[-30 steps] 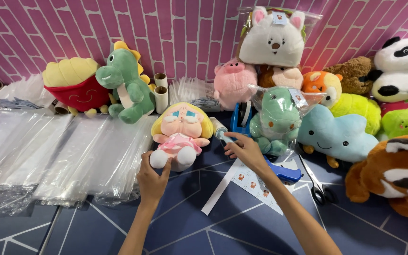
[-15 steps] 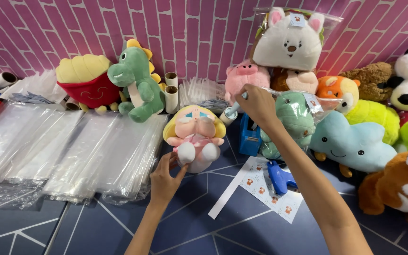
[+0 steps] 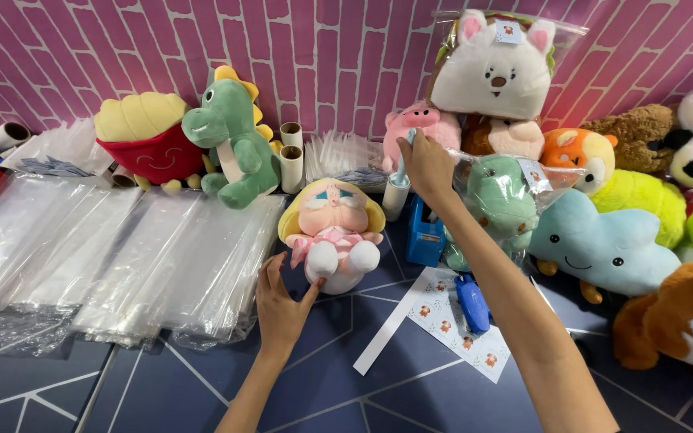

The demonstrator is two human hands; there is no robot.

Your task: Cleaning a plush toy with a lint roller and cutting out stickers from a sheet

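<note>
A blonde doll plush [image 3: 334, 216] in a pink dress sits on the dark blue tiled surface [image 3: 322, 393]. My left hand [image 3: 281, 305] lies just below it, fingers apart, with the fingertips and thumb touching the doll's base. My right hand [image 3: 427, 164] reaches toward the back, shut on the pale blue handle of a white roller [image 3: 395, 196]. The roller stands upright beside a blue tape dispenser [image 3: 425, 232]. A pink pig plush [image 3: 419, 120] sits right behind that hand.
Stacks of clear plastic bags [image 3: 122, 256] lie at left. A green dinosaur [image 3: 230, 140], a fries plush [image 3: 142, 136] and cardboard tubes [image 3: 290, 156] line the pink brick wall. Bagged and loose plushes [image 3: 603, 240] crowd the right. A sticker sheet [image 3: 459, 333] and a blue tool [image 3: 472, 303] lie by my right forearm.
My right hand has lifted the roller away from the doll and carried it back toward the wall, setting it upright. My left hand has loosened at the doll's base.
</note>
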